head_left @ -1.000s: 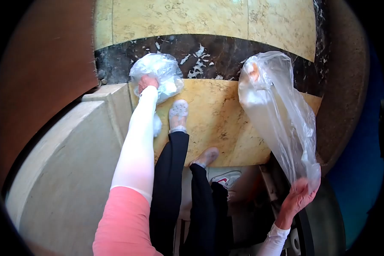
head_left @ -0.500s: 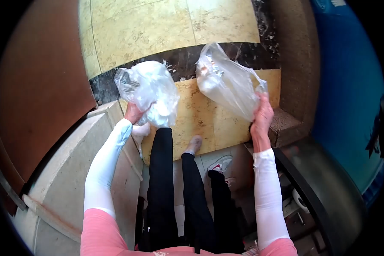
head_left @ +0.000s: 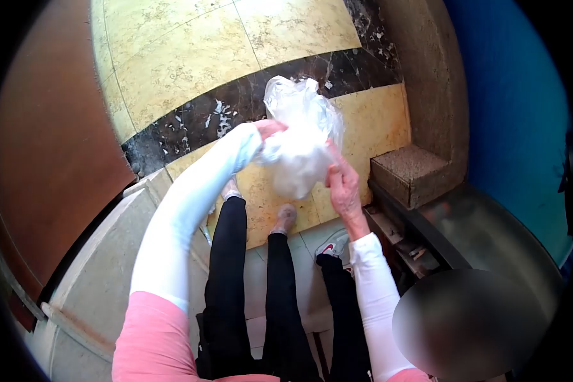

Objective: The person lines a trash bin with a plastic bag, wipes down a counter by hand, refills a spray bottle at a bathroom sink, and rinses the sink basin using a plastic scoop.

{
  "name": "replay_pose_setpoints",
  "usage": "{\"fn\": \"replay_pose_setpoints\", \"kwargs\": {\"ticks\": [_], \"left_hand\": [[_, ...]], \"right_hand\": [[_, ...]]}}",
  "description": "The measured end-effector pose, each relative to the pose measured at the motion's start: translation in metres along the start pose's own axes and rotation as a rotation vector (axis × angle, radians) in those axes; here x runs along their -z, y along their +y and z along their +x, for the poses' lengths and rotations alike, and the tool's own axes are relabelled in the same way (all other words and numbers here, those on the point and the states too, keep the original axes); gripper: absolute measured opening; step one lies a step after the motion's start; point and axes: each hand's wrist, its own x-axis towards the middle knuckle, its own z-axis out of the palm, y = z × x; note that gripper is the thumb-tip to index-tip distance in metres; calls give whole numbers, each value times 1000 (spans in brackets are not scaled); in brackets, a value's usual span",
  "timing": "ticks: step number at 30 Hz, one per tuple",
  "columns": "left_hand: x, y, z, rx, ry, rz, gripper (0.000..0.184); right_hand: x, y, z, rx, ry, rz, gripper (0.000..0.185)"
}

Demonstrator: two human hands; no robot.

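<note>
White and clear plastic bags (head_left: 299, 105) are bunched together in front of me, above the yellow tiles. They overlap, so I cannot tell where one ends and the other begins. A bright white bulge (head_left: 294, 175), partly blurred, hangs low in the bundle. My left hand (head_left: 271, 128) reaches in from the left, closed on the plastic, its fingertips partly hidden. On the right edge of the bundle, my right hand (head_left: 344, 188) pinches the plastic with bent fingers.
A yellow tiled floor (head_left: 172, 70) has a dark marble strip (head_left: 197, 121) across it. Brown panel (head_left: 44, 127) and concrete ledge (head_left: 102, 267) stand left; a stone block (head_left: 409, 169) stands right. Another person's shoe (head_left: 331, 243) and a blurred oval (head_left: 468, 325) are near me.
My hands, apart before with a bag in each, have come together. The left bag moved right and now overlaps the other, which moved a little left. A blurred oval has appeared lower right.
</note>
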Motion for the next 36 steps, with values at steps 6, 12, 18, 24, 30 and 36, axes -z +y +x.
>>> {"fn": "replay_pose_setpoints", "kwargs": {"ticks": [6,12,18,24,30,36], "left_hand": [[-27,-76,152,277,1338,-903,26],[-53,-90,182,724,993,380,56],[-90,-33,153,736,740,795,37],[-94,-105,112,370,151,1295,17],[-94,-212,146,840,-59,1663,21],[-145,-155,138,943,180,1453,31]], "right_hand": [[-14,16,-48,-45,2,265,47],[-5,27,-64,-266,288,379,45],[8,31,-59,-384,550,192,32],[28,68,-53,-508,724,540,36],[16,85,-101,-466,443,756,30],[10,104,-132,-601,592,629,23]]}}
